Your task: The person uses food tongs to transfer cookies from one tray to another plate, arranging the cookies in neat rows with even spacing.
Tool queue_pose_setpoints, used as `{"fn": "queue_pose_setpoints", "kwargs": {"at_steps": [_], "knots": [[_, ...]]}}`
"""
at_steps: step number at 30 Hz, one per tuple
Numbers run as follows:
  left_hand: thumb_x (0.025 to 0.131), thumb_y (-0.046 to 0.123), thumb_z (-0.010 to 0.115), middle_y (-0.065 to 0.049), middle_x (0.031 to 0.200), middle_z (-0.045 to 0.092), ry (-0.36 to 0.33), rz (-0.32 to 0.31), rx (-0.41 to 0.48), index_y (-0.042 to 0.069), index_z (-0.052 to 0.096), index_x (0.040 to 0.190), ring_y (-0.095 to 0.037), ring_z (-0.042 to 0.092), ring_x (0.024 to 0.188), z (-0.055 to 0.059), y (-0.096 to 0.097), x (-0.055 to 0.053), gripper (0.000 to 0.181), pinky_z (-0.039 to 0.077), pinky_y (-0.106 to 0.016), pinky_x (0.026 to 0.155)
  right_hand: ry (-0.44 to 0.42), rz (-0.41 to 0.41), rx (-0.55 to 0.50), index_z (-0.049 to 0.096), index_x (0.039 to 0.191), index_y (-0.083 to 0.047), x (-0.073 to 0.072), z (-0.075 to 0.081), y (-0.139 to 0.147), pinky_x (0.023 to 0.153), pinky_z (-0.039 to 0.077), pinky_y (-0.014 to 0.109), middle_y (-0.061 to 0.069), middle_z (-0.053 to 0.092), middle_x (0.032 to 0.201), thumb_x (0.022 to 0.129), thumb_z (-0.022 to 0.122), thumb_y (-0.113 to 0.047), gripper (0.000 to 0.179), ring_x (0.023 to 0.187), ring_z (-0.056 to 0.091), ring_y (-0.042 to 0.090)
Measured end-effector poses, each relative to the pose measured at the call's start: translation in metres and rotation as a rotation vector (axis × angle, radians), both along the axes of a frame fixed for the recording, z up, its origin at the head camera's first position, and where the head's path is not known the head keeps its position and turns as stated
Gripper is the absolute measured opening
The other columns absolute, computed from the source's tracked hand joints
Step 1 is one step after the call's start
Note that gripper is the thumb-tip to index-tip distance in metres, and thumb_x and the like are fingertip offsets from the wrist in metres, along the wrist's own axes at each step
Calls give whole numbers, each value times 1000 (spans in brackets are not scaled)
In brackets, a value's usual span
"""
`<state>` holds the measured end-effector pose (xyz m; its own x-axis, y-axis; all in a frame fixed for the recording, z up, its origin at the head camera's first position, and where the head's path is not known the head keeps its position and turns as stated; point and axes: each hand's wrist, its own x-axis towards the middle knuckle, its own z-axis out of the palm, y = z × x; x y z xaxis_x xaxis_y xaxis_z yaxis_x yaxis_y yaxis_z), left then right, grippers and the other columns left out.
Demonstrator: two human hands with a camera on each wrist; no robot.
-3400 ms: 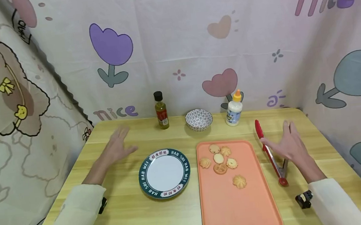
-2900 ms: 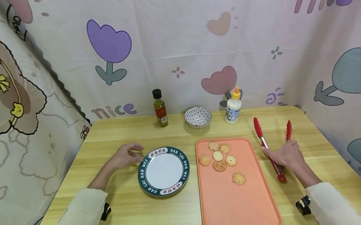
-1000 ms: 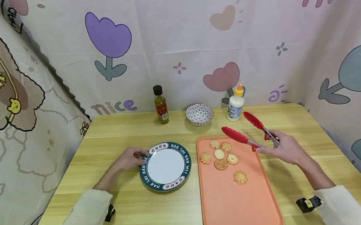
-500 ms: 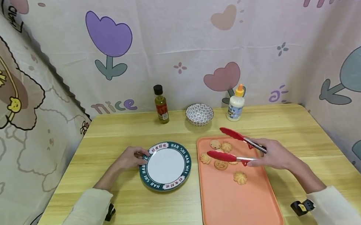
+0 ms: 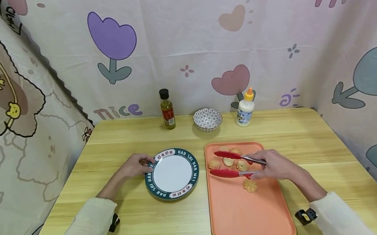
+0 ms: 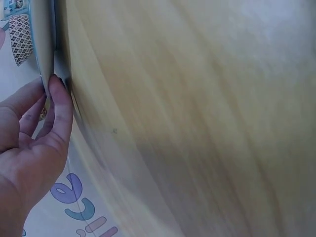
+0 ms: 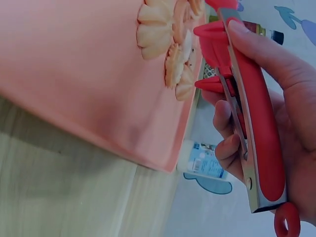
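Note:
My left hand pinches the left rim of a white plate with a dark green lettered border, which lies on the table. In the left wrist view, thumb and fingers close on the plate's edge. My right hand grips red-tipped metal tongs by the handles. The tongs' two tips are spread apart over the cookies on an orange tray. Between the tips shows a round pale cookie; a flower-shaped cookie lies just below them. Several other cookies are partly hidden by the tongs.
Along the back of the wooden table stand an oil bottle with a black cap, a patterned bowl and a white bottle with an orange tip. Printed curtains hang behind and at the sides.
My right hand has picked up the tongs from the table and carried them left and down over the cookies. My left hand has come to the plate's rim and taken hold of it.

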<state>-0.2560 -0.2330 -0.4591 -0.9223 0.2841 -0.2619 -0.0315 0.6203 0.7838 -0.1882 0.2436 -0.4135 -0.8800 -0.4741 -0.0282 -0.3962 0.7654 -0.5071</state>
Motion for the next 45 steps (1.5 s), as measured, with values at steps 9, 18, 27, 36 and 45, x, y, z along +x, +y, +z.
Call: {"fn": "queue_pose_setpoints", "kwargs": {"at_steps": [9,18,27,36,45], "knots": [[82,5,69,-15,108,59,6,2,-6,2,65,110,-21,53,85,-2,2,0,29,52,-30,63,-1,-10,41,63,124,-6,0,-1,-4,55,33,22,7,68,97,73,80,-30,59,68,41,11],[81,5,69,-17,109,59,6,11,-16,1,65,111,-21,54,87,-2,2,0,30,53,-30,65,-16,-7,39,63,122,-4,1,1,-8,53,34,21,8,68,97,75,78,-27,55,67,43,11],[81,5,70,-17,108,60,11,-3,-15,1,65,110,-21,54,87,-1,1,-1,30,53,-30,65,-9,-11,42,63,123,-3,-1,3,-7,51,35,20,10,69,99,75,78,-29,56,66,45,10],[82,6,69,-16,108,60,7,6,-25,2,65,111,-21,54,87,0,1,0,29,53,-29,65,64,11,37,63,121,0,-8,12,-19,53,38,20,10,70,100,75,79,-28,57,64,48,9],[82,6,70,-16,106,60,14,-3,-35,2,65,110,-22,53,87,1,1,-1,28,52,-29,65,94,24,54,62,124,-6,-18,19,-57,66,49,28,9,71,108,77,77,-32,56,81,63,19]]}}
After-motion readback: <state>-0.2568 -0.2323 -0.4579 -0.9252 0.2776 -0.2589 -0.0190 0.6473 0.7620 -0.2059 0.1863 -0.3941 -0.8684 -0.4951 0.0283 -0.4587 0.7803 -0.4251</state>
